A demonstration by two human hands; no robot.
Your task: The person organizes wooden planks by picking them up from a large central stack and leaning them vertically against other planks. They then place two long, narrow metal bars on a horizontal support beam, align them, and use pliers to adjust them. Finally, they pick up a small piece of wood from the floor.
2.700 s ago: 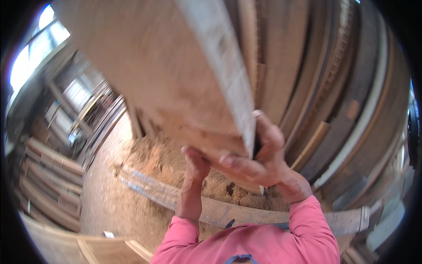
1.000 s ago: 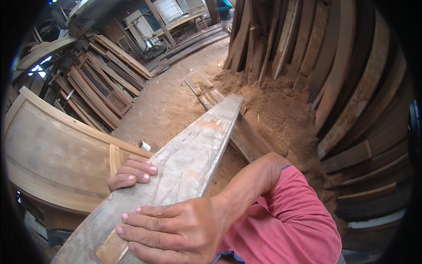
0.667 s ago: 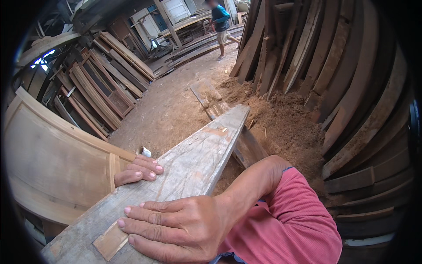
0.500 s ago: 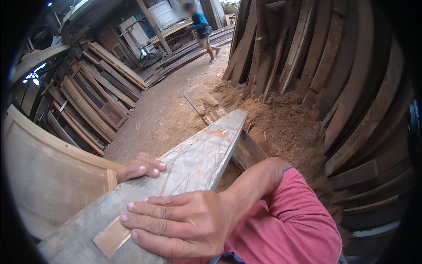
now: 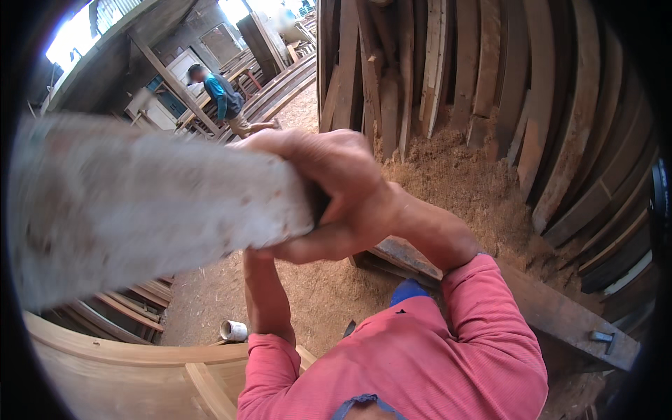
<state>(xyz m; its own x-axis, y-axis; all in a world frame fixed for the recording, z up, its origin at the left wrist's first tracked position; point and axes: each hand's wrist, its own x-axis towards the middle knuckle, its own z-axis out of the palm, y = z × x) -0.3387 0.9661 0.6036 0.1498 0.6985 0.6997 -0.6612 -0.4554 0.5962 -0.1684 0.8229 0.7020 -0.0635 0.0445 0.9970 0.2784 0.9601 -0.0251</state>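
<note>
A thick, weathered grey wooden board [image 5: 154, 203] is raised close in front of me, its near part blurred. My right hand [image 5: 350, 192] grips its right end, with fingers over the top edge and the thumb side underneath. Below the board, my left forearm [image 5: 266, 301] reaches upward. The left hand itself is hidden behind the board and the right hand, so its fingers do not show.
A pale panelled wooden door [image 5: 133, 357] lies at the lower left, near a small white cup [image 5: 234, 330]. A long beam [image 5: 553, 308] with a metal fitting [image 5: 602, 337] stretches at the right. Planks [image 5: 490, 77] lean above sawdust [image 5: 448, 182]. A person [image 5: 224, 101] bends in the background.
The board has risen from its low slanting position toward the upper left. My right hand has gone from lying flat on it to gripping its end. My left hand has passed out of sight behind it.
</note>
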